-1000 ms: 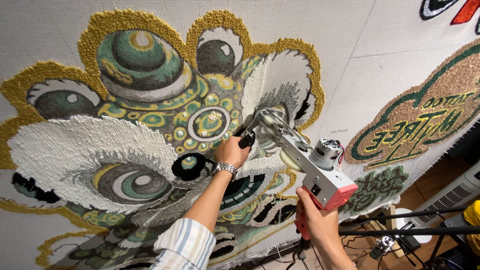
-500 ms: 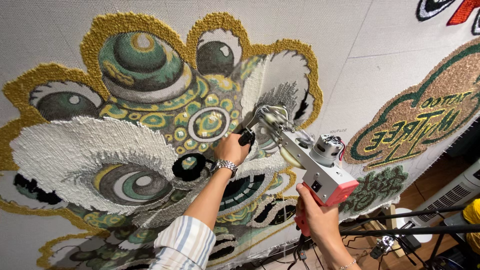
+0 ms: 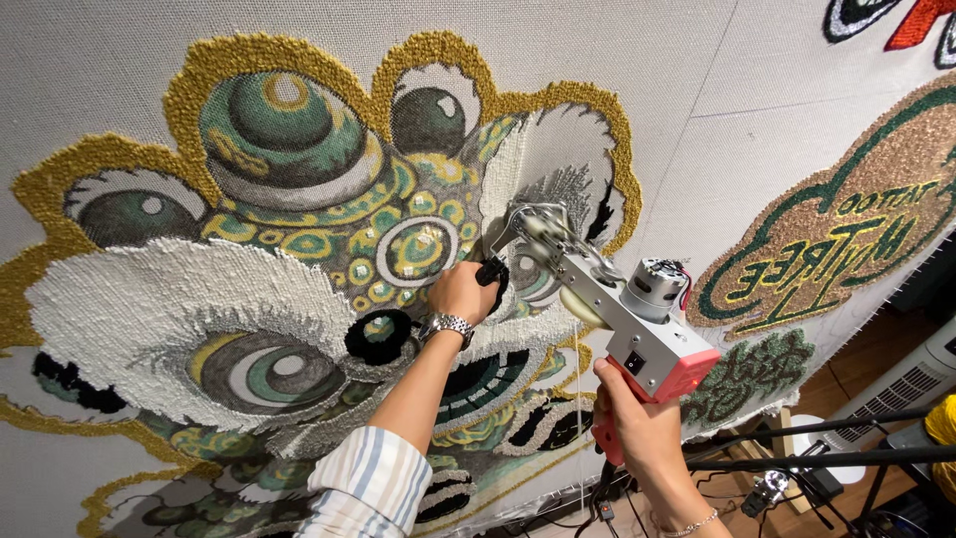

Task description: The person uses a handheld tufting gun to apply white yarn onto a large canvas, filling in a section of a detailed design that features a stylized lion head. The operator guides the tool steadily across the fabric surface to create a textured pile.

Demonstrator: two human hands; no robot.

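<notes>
A person works at a large stretched backing cloth point(image 3: 777, 130) that carries a tufted lion-dance face point(image 3: 329, 259) in gold, green, white and black yarn. The right hand point(image 3: 637, 423) is wrapped around the pink grip of a tufting gun point(image 3: 617, 309), whose metal nose is pressed against the cloth at the white patch near the right side of the face, just under the gold outline. The left hand point(image 3: 463, 292), with a wristwatch point(image 3: 447, 326) and a striped sleeve point(image 3: 363, 488) on that arm, is closed around the gun's black front handle point(image 3: 493, 272) close to the cloth, steadying it. Judging by how the cloth looks, the work is far along: the gold border, the big green eyes, the shaggy white brow on the left and most of the patterned middle are already filled with pile. What seems left is the thinner, greyish streaked area by the gun's nose, where the backing shows through, and possibly parts along the bottom edge of the cloth. A second design in green and tan point(image 3: 846, 229) sits towards the right edge, and scraps of another at the top right corner are cut off. The needle tip itself is hidden behind the gun's head, the yarn feed is hard to trace, and the dark stands and cables point(image 3: 797, 468) below the cloth at the lower right are too cluttered to tell apart.
</notes>
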